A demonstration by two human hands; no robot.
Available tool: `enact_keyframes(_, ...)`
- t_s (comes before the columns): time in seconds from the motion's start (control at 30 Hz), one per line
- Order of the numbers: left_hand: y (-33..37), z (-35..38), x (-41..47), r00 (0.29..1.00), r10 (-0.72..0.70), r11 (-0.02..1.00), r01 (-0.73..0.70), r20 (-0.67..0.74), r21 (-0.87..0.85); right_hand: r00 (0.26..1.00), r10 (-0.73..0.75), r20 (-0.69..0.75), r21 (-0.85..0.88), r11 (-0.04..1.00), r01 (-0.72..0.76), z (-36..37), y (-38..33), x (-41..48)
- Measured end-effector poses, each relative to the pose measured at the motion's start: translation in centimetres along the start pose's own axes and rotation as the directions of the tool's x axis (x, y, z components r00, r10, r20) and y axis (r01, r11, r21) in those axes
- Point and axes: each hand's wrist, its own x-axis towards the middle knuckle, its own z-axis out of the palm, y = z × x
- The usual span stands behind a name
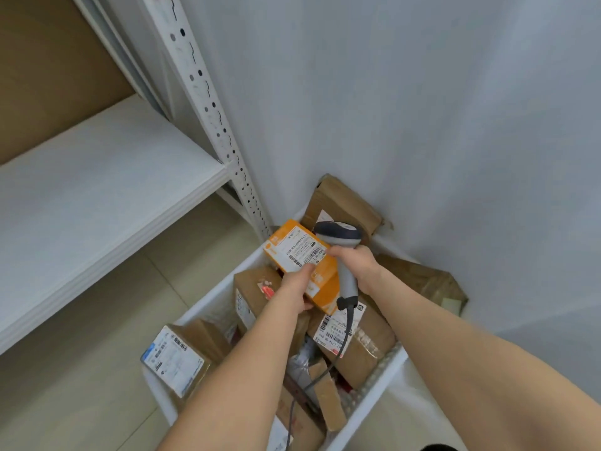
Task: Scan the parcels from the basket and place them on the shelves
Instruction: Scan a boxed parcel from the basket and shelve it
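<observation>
My left hand (297, 284) grips an orange parcel (292, 247) with a white barcode label, held above the white basket (208, 302). My right hand (356, 266) grips a grey and dark blue barcode scanner (340, 237) by its handle; the scanner head sits just over the right end of the orange parcel's label. The scanner's cable (312, 382) trails down over the basket. The basket holds several brown cardboard parcels (361, 340), some with white labels.
A white metal shelf (97, 190) stands to the left, its perforated upright (224, 125) rising next to the basket. A lower shelf level lies beneath. A grey wall (422, 109) is behind the basket. A labelled brown box (175, 356) leans on the basket's left rim.
</observation>
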Motion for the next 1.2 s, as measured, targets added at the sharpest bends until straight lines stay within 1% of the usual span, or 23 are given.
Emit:
enact_keyframes(0.13,0.6,-1.7,-4.6,0.998,-0.024,1.0,0.025,-0.051,0.018,0.999,0.042,-0.029,-0.035,0.998,-0.043,-0.1,-0.4,-4.4)
enact_keyframes(0.23,2.0,-3.3,-8.5,0.993,0.049,0.997,-0.043,-0.106,0.057,0.995,0.082,-0.052,0.033,0.996,-0.081,-0.1,-2.4,-10.0)
enact_keyframes(0.37,5.5,-5.7,-15.0,0.977,0.169,0.978,-0.149,-0.129,0.147,0.994,0.075,-0.08,0.114,0.991,-0.066,0.6,-5.7,-16.9)
enact_keyframes(0.5,8.9,-8.1,-22.5,0.969,0.242,0.959,-0.229,-0.058,0.167,0.994,0.068,-0.087,0.212,0.976,-0.049,1.4,-9.8,-23.6)
enact_keyframes(0.57,10.2,-9.4,-25.9,0.961,0.275,0.951,-0.268,-0.024,0.154,0.994,0.041,-0.098,0.268,0.963,-0.013,1.7,-11.6,-26.8)
enact_keyframes(0.63,11.4,-10.5,-29.0,0.94,0.342,0.928,-0.336,-0.011,0.158,0.994,0.016,-0.112,0.324,0.946,0.021,2.0,-13.1,-29.8)
enact_keyframes(0.77,13.3,-12.2,-34.6,0.912,0.402,0.909,-0.408,0.082,0.086,0.99,-0.029,-0.136,0.423,0.902,0.084,2.5,-14.7,-35.4)
enact_keyframes(0.83,13.7,-13.1,-37.3,0.891,0.434,0.891,-0.446,0.13,0.083,0.987,-0.064,-0.151,0.434,0.892,0.124,2.6,-15.3,-38.1)
enact_keyframes(0.97,13.5,-14.6,-42.4,0.85,0.495,0.856,-0.513,0.18,0.068,0.968,-0.148,-0.203,0.426,0.877,0.223,2.4,-16.3,-43.8)
enact_keyframes(1.1,12.0,-16.4,-47.5,0.831,0.506,0.851,-0.525,0.231,0.025,0.946,-0.24,-0.219,0.448,0.837,0.316,2.2,-16.0,-49.4)
enact_keyframes(1.2,10.0,-17.9,-51.0,0.811,0.534,0.832,-0.555,0.241,0.023,0.928,-0.291,-0.231,0.435,0.823,0.366,2.2,-14.9,-53.5)
